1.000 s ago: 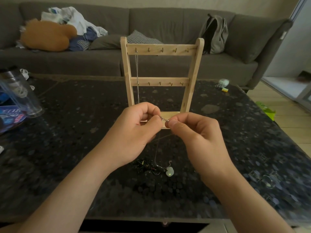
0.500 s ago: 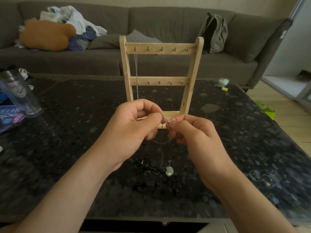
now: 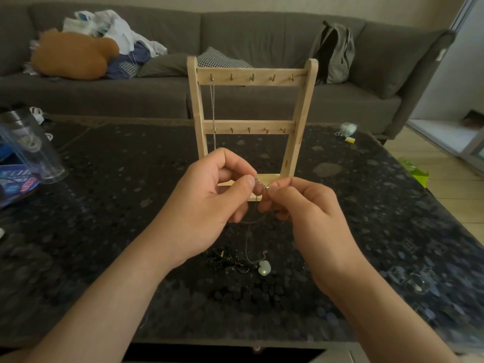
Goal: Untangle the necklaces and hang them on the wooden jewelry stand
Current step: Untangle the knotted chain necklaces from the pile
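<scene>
A wooden jewelry stand (image 3: 251, 77) with two hooked rails stands upright on the dark table. One silver chain (image 3: 212, 106) hangs from its top left hook. In front of the stand's base, my left hand (image 3: 209, 200) and my right hand (image 3: 303, 210) each pinch an end of a thin necklace clasp (image 3: 262, 184) between thumb and forefinger. The thin chain drops from my fingers down to a pale green pendant (image 3: 264, 268) lying on the table. A tangle of dark necklaces (image 3: 230, 260) lies beside the pendant.
A clear plastic tumbler (image 3: 31, 150) and a blue packet (image 3: 15, 184) sit at the table's left edge. Small items (image 3: 347, 131) lie at the far right corner. A grey sofa (image 3: 262, 35) with clothes, a cushion and a backpack stands behind the speckled table (image 3: 104, 205).
My hands have shifted slightly and my fingertips have come closer around the clasp. The hanging chain has slackened a little. The pendant stays on the table.
</scene>
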`<state>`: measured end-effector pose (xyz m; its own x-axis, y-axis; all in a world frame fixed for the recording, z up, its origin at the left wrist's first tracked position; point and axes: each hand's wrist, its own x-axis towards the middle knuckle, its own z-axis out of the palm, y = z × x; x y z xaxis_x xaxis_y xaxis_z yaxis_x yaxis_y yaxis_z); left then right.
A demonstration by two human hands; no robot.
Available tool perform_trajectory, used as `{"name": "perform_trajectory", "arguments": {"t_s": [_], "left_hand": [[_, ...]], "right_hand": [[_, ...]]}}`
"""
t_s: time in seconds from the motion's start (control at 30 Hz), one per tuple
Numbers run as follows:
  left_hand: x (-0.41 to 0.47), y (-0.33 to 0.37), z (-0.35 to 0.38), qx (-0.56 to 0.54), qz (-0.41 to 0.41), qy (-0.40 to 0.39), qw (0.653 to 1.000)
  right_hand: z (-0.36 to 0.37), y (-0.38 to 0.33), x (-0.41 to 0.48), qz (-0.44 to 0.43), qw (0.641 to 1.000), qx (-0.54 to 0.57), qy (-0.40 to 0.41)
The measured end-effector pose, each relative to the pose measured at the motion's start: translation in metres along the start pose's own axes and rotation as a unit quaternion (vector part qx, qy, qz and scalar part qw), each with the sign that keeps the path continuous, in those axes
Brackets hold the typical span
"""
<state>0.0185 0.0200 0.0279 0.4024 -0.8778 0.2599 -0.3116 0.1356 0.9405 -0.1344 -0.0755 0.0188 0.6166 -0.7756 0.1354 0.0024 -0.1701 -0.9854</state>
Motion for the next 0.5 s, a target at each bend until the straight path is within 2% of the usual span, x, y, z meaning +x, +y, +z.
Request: {"name": "perform_trajectory", "arguments": {"t_s": [0.5], "left_hand": [[0.0025, -0.0017, -0.0031, 0.036, 0.016, -0.024, 0.999]], "right_hand": [[0.0024, -0.0012, -0.0003, -0.043, 0.997, 0.002, 0.062]]}}
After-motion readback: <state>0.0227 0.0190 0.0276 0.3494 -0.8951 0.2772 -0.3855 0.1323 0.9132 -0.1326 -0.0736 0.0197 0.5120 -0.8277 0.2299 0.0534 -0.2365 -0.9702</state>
